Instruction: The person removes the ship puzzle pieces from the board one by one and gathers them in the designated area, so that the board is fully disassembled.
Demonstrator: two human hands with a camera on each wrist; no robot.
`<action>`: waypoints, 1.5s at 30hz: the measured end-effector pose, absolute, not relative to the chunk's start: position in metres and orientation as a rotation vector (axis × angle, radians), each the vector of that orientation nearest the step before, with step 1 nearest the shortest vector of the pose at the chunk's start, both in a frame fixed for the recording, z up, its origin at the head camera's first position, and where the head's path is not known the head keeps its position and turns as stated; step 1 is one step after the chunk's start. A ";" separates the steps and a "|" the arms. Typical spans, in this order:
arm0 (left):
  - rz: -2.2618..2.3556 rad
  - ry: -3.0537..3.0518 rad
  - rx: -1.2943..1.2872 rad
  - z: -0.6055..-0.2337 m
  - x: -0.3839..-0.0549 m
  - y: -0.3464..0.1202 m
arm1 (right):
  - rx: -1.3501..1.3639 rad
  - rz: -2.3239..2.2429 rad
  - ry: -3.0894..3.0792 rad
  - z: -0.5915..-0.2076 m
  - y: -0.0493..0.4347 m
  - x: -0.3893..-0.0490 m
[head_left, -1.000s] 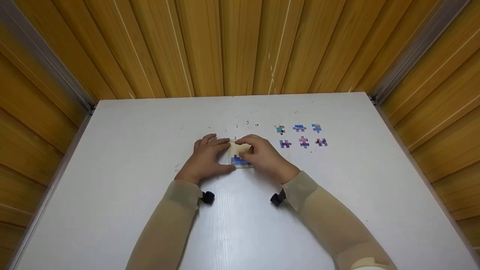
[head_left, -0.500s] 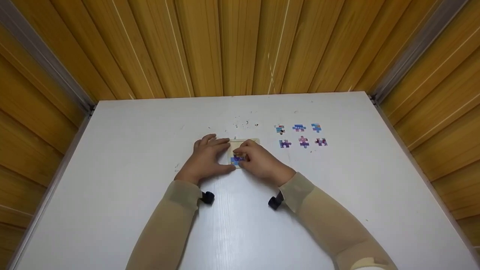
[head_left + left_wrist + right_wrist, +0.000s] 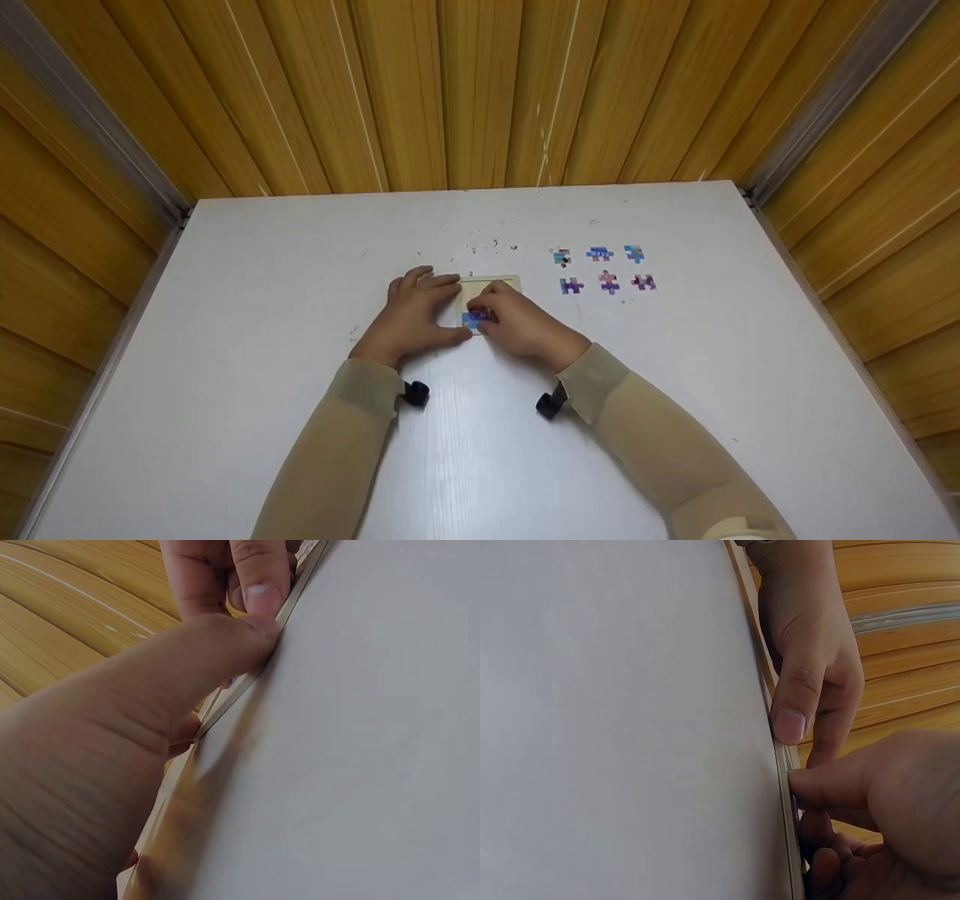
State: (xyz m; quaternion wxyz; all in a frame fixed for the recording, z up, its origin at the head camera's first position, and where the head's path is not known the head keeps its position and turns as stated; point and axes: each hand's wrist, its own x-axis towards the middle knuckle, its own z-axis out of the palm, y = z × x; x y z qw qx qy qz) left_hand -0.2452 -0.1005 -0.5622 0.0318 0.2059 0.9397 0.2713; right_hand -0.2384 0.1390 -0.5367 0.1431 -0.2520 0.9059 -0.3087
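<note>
A small pale wooden puzzle tray (image 3: 491, 278) lies flat near the middle of the table. My left hand (image 3: 411, 311) holds its left side, forefinger at the far corner and thumb at the near edge. Blue and purple jigsaw pieces (image 3: 469, 322) fill part of the tray's near end; its far part shows bare wood. Over that near end, my right hand (image 3: 523, 324) pinches a purple puzzle piece (image 3: 480, 315), mostly hidden by the fingers. In the right wrist view the tray's edge (image 3: 787, 817) runs beside the right thumb (image 3: 829, 784). The left thumb (image 3: 217, 649) presses that edge in the left wrist view.
Several loose jigsaw pieces (image 3: 608, 282) lie in two rows right of the tray. Small dark marks (image 3: 493, 244) dot the white table (image 3: 300, 255) beyond it. Yellow wood-look panels (image 3: 480, 97) stand behind the table and at both sides.
My right hand has come down and left from the tray's upper right to its near end, fingers drawn in around the piece. The left hand stays in place.
</note>
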 end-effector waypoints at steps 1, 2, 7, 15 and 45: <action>0.834 2.895 0.635 -0.562 -0.245 -0.101 | -0.723 -0.898 2.612 -0.537 0.139 -0.239; 0.831 2.895 0.633 -0.562 -0.245 -0.101 | -0.719 -0.904 2.610 -0.537 0.139 -0.239; 0.829 2.894 0.633 -0.563 -0.245 -0.101 | -0.706 -0.920 2.599 -0.537 0.139 -0.238; 0.858 2.891 0.668 -0.563 -0.246 -0.100 | -0.688 -0.934 2.590 -0.534 0.140 -0.236; 0.842 2.894 0.652 -0.563 -0.245 -0.102 | -0.748 -0.957 2.602 -0.541 0.141 -0.240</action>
